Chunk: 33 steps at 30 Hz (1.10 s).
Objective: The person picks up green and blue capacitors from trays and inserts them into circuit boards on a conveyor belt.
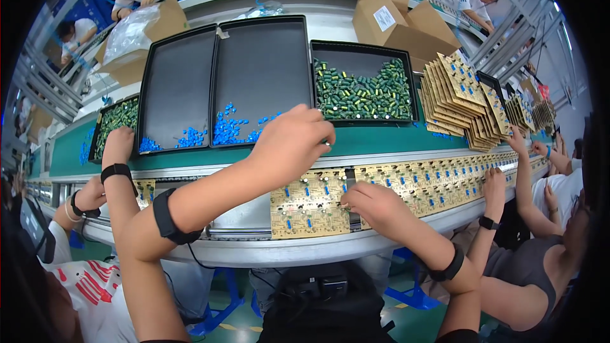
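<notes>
My left hand [293,141] is closed in a pinch above the front edge of the dark trays. A small light-tipped component [328,144] shows at its fingertips, too small to name surely. Lower and to the right, my right hand [376,208] has its fingers pressed together at the right edge of a tan circuit board [298,211]; what they hold, if anything, is hidden. Blue and dark components stand on that board. Behind my left hand are a tray of green cylindrical capacitors [362,89] and a tray with loose blue disc-like components [230,128].
More boards [413,184] line the rail to the right. Stacked boards [448,98] stand behind them. Cardboard boxes [397,22] sit beyond the trays. At left, a co-worker's hand [119,143] reaches a green-filled tray [121,114]; at right, another's hand [494,184] is over the boards.
</notes>
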Tool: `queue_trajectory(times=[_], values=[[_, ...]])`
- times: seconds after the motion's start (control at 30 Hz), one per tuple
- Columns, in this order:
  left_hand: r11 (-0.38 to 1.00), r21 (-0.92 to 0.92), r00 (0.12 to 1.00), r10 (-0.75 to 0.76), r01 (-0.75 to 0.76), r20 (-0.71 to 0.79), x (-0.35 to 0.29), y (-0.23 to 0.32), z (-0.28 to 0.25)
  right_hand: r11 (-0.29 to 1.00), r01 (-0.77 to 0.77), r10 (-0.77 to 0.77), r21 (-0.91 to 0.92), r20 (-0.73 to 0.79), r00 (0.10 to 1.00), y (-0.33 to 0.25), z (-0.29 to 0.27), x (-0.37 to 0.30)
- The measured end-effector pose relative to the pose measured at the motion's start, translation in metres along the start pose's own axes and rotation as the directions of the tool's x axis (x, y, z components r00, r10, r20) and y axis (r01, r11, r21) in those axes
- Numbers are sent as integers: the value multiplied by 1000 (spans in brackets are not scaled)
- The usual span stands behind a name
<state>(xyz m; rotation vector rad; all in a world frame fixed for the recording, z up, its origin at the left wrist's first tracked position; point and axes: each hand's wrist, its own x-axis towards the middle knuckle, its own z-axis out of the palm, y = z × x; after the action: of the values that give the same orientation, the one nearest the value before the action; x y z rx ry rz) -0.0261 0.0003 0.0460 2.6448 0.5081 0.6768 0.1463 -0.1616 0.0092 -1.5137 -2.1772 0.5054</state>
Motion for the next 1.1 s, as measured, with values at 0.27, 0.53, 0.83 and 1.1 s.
queue_trajectory(times=[0.27, 0.53, 0.83, 1.1], values=[[577, -567, 806, -353, 588, 476, -16, -3, -9, 949, 210, -163, -235, 204, 965, -9, -6, 8], [320, -620, 695, -394, 717, 601, -34, 3, -14, 937, -22, -28, -349, -136, 990, 44, -44, 60], [915, -195, 869, -242, 352, 432, -51, 20, 6, 901, -397, 361, -172, -208, 909, 108, -35, 116], [997, 41, 922, -81, 70, 380, -64, 25, 25, 957, -283, 244, -69, -341, 908, 104, -24, 112]])
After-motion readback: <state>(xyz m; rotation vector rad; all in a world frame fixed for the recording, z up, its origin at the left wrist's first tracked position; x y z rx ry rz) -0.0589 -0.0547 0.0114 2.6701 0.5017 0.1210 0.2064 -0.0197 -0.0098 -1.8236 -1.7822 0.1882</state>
